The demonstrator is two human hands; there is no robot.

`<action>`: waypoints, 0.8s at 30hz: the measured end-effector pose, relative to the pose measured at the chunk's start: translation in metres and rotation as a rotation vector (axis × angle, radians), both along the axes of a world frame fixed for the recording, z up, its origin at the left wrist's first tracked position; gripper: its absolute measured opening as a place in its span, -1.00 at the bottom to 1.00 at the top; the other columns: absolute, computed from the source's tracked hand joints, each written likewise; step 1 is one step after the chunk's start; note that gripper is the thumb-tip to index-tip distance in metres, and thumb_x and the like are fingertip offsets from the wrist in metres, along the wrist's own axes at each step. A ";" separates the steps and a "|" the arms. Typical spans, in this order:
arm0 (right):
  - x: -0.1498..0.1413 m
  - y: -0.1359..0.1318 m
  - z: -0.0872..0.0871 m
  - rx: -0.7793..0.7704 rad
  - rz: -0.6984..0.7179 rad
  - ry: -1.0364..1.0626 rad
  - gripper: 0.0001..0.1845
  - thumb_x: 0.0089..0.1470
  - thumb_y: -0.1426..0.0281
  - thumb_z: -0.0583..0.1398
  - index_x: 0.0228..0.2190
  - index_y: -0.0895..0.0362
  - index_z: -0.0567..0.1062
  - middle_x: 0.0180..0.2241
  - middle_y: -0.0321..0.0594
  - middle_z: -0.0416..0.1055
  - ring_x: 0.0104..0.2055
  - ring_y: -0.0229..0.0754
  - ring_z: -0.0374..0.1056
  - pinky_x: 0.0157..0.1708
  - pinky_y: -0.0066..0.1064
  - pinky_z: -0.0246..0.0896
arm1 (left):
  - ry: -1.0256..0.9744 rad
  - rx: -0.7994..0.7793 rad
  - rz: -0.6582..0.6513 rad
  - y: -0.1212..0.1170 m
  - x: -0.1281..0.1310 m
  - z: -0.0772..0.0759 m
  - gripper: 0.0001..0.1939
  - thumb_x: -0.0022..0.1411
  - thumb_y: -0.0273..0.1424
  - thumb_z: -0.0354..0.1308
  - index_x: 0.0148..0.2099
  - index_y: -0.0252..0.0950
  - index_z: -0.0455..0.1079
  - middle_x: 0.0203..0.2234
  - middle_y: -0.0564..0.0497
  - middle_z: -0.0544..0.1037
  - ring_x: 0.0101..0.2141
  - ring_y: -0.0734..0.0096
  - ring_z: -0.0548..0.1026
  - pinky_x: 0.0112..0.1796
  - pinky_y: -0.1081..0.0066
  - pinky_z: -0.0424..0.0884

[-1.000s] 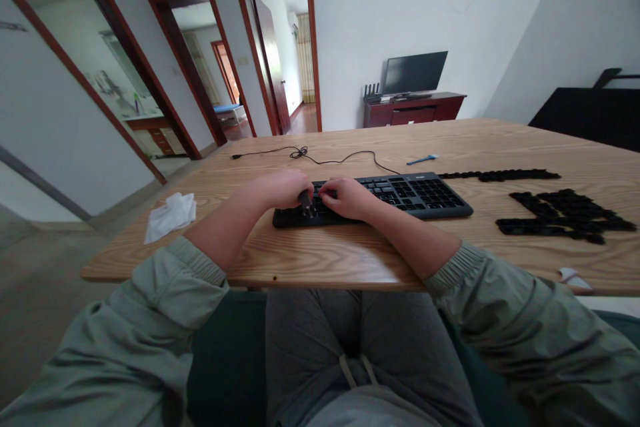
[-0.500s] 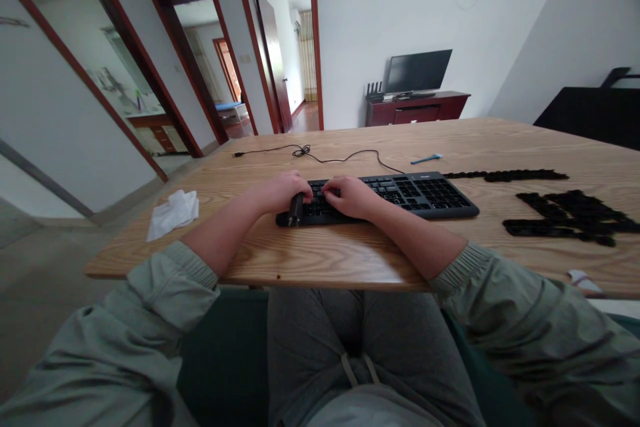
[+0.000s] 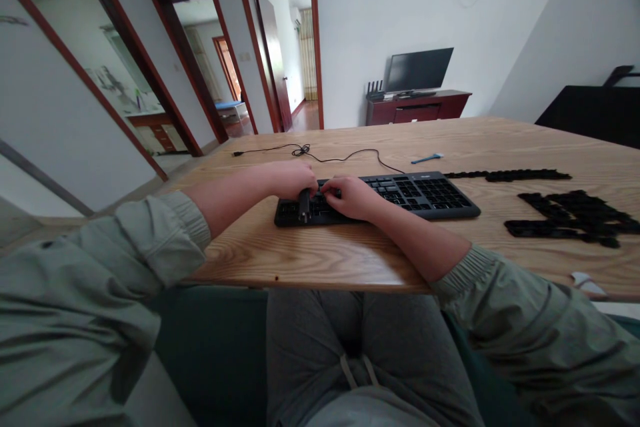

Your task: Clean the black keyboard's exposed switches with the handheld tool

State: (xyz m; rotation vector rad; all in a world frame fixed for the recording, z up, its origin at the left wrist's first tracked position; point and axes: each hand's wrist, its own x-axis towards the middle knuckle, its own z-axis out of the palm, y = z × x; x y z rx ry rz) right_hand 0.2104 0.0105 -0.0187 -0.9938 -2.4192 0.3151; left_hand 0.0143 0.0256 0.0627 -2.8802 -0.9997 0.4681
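A black keyboard (image 3: 420, 195) lies on the wooden table (image 3: 320, 253) in front of me. My left hand (image 3: 287, 180) is closed around a short black tool (image 3: 303, 204), which points down at the keyboard's left end. My right hand (image 3: 350, 197) rests on the keys just right of the tool, fingers curled and pinched toward it. What the right fingers hold, if anything, is hidden. Loose black keycaps (image 3: 570, 213) lie in rows at the right, apart from both hands.
The keyboard's cable (image 3: 320, 157) runs back across the table to the left. A small blue tool (image 3: 425, 159) lies behind the keyboard. A white scrap (image 3: 585, 280) sits at the near right edge. Doorways and a TV stand are beyond the table.
My left elbow has lifted and swung outward, and the sleeve now covers the white tissue at the left. The black tool has shifted slightly right on the keyboard. The right hand has stayed in place.
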 end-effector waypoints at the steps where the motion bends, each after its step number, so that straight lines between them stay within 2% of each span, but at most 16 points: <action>1: 0.001 -0.001 0.001 0.003 -0.010 0.008 -0.71 0.10 0.42 0.14 -0.19 0.15 0.61 -0.26 -0.15 0.56 -0.23 -0.14 0.41 -0.19 -0.39 0.22 | -0.020 -0.008 0.024 -0.002 -0.001 -0.001 -0.74 -0.09 -0.56 0.20 -0.36 -0.13 0.60 -0.47 0.04 0.58 -0.40 0.35 0.40 -0.30 0.39 0.22; 4: 0.002 -0.001 0.003 0.005 -0.023 0.031 -0.70 0.10 0.42 0.15 -0.17 0.16 0.60 -0.25 -0.14 0.55 -0.21 -0.14 0.40 -0.17 -0.39 0.22 | -0.048 0.056 0.080 -0.015 -0.007 -0.008 -0.73 -0.04 -0.55 0.18 -0.32 -0.13 0.59 -0.45 0.02 0.59 -0.37 0.32 0.40 -0.26 0.36 0.23; 7: 0.002 0.000 0.004 -0.008 -0.027 0.045 -0.71 0.10 0.42 0.14 -0.18 0.16 0.60 -0.24 -0.13 0.55 -0.21 -0.15 0.40 -0.17 -0.40 0.22 | -0.054 0.243 0.097 -0.037 -0.009 -0.020 -0.82 0.08 -0.49 0.15 -0.30 -0.22 0.58 -0.42 -0.08 0.60 -0.29 0.22 0.42 -0.20 0.26 0.24; 11: 0.002 0.000 0.005 -0.019 -0.043 0.062 -0.72 0.10 0.42 0.15 -0.18 0.17 0.60 -0.28 -0.15 0.55 -0.26 -0.17 0.38 -0.20 -0.41 0.20 | -0.108 0.443 0.116 -0.061 -0.009 -0.036 -0.82 0.20 -0.50 0.08 -0.32 -0.29 0.53 -0.37 -0.15 0.59 -0.19 0.09 0.42 -0.17 0.15 0.21; 15: 0.002 0.000 0.005 -0.031 -0.057 0.075 -0.72 0.11 0.42 0.14 -0.19 0.17 0.60 -0.29 -0.16 0.55 -0.28 -0.19 0.37 -0.23 -0.42 0.19 | -0.146 0.500 0.138 -0.070 -0.009 -0.045 -0.78 0.28 -0.47 0.03 -0.33 -0.28 0.51 -0.36 -0.16 0.59 -0.17 0.08 0.40 -0.18 0.12 0.18; 24: 0.002 -0.003 0.006 -0.055 -0.034 0.028 -0.71 0.10 0.42 0.15 -0.17 0.15 0.60 -0.32 -0.18 0.54 -0.29 -0.19 0.38 -0.22 -0.42 0.19 | -0.201 0.536 0.254 -0.080 -0.010 -0.054 -0.78 0.30 -0.44 0.03 -0.31 -0.28 0.50 -0.32 -0.17 0.60 -0.18 0.08 0.38 -0.20 0.10 0.15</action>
